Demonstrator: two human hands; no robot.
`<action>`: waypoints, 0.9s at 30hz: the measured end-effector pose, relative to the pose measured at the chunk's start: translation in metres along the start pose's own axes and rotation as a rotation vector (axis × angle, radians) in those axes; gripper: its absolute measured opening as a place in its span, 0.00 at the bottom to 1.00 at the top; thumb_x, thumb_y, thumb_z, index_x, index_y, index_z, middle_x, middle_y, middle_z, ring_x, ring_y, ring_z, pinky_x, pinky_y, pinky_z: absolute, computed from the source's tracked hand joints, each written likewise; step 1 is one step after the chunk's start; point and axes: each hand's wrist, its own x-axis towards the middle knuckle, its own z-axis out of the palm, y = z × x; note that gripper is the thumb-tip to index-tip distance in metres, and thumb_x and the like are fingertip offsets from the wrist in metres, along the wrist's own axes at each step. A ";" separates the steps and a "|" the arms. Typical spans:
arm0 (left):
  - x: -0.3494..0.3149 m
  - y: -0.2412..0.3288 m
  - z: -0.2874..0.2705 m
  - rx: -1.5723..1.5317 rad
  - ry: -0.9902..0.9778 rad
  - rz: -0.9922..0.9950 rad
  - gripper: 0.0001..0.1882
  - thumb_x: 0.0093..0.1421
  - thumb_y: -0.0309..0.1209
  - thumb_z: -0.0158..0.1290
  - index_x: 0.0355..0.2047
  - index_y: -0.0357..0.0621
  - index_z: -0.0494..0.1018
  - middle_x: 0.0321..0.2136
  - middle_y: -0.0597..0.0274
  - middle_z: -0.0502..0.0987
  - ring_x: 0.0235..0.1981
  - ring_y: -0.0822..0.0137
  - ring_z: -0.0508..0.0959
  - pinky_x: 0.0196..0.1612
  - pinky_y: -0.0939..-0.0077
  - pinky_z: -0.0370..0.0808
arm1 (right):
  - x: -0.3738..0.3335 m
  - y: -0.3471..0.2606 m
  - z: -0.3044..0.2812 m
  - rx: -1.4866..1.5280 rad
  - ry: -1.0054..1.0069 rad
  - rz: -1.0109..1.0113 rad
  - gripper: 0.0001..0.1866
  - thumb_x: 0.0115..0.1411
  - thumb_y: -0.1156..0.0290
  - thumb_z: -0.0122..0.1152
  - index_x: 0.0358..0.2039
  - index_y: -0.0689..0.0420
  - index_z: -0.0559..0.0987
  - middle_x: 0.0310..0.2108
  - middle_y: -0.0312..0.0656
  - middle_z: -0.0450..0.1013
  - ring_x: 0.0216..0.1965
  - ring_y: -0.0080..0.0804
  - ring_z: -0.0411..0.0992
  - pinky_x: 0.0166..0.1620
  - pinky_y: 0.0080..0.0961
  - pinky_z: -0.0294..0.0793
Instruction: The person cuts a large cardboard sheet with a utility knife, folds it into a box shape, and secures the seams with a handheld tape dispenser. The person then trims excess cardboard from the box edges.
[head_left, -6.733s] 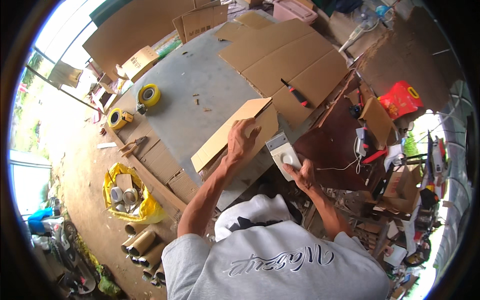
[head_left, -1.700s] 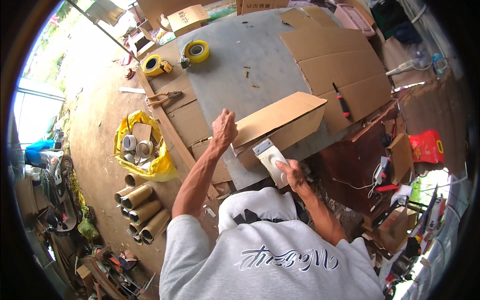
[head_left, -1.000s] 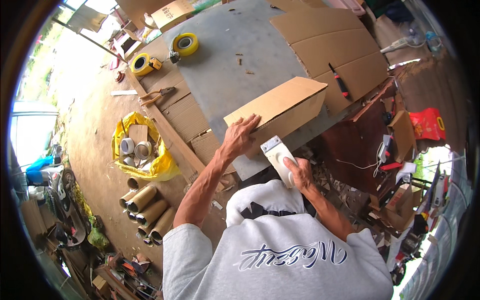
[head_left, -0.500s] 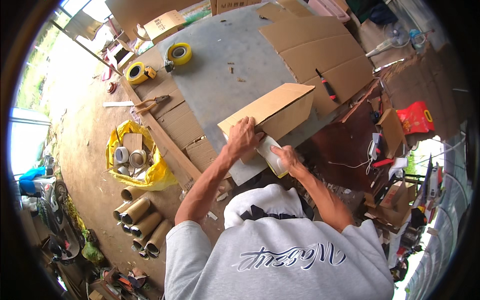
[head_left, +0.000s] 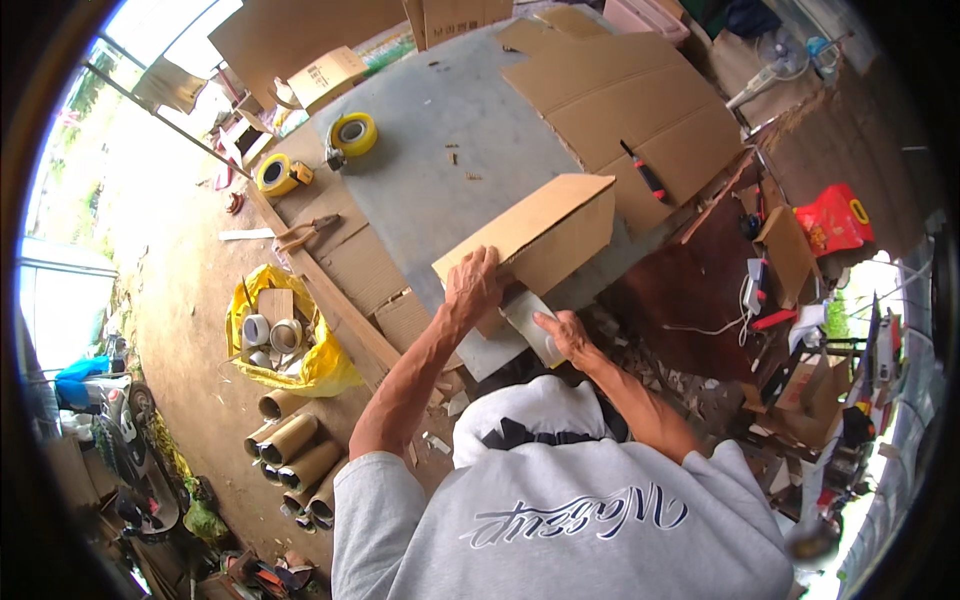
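A folded piece of brown cardboard [head_left: 545, 225] stands up like a trough or open box near the front edge of the grey-topped table [head_left: 410, 160]. My left hand [head_left: 472, 285] is closed over its near left corner, fingers bent on the top face. My right hand [head_left: 565, 337] grips a whitish flat strip or sheet [head_left: 532, 318], thumb on top. The strip's far end reaches under the cardboard beside my left hand, and that end is hidden. Whether the strip is stuck to the cardboard I cannot tell.
Flat cardboard [head_left: 630, 100] with a red-and-black screwdriver-like tool [head_left: 645, 172] lies at right. Yellow tape rolls [head_left: 352, 133], pliers [head_left: 308, 232] and small brass-coloured pieces [head_left: 453, 158] lie farther off. Left on the floor are a yellow bag [head_left: 335, 372] and several cardboard tubes [head_left: 290, 437].
My right hand has shifted slightly left and down with the strip, which now shows a flatter, greyer face. My left hand stays on the cardboard corner. The whole view has shifted a little.
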 end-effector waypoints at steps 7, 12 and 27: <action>-0.008 -0.002 0.010 0.007 0.023 0.016 0.23 0.58 0.44 0.62 0.42 0.35 0.74 0.39 0.44 0.80 0.41 0.43 0.81 0.42 0.52 0.79 | 0.016 -0.009 -0.005 0.135 -0.086 -0.242 0.32 0.61 0.44 0.58 0.18 0.63 0.69 0.16 0.37 0.61 0.22 0.26 0.60 0.28 0.33 0.63; -0.005 0.006 0.011 0.021 0.076 0.025 0.21 0.58 0.43 0.62 0.38 0.36 0.73 0.38 0.45 0.80 0.41 0.44 0.81 0.42 0.52 0.78 | 0.019 -0.051 -0.017 -0.198 -0.168 -0.013 0.26 0.59 0.51 0.62 0.24 0.68 0.78 0.23 0.51 0.73 0.29 0.40 0.74 0.35 0.40 0.73; -0.023 -0.016 -0.030 -0.145 -0.183 -0.140 0.20 0.52 0.35 0.62 0.42 0.35 0.78 0.42 0.46 0.83 0.43 0.44 0.83 0.45 0.56 0.79 | -0.082 0.013 -0.057 0.428 0.014 -0.220 0.24 0.57 0.57 0.71 0.43 0.67 0.81 0.34 0.46 0.81 0.36 0.28 0.77 0.41 0.29 0.77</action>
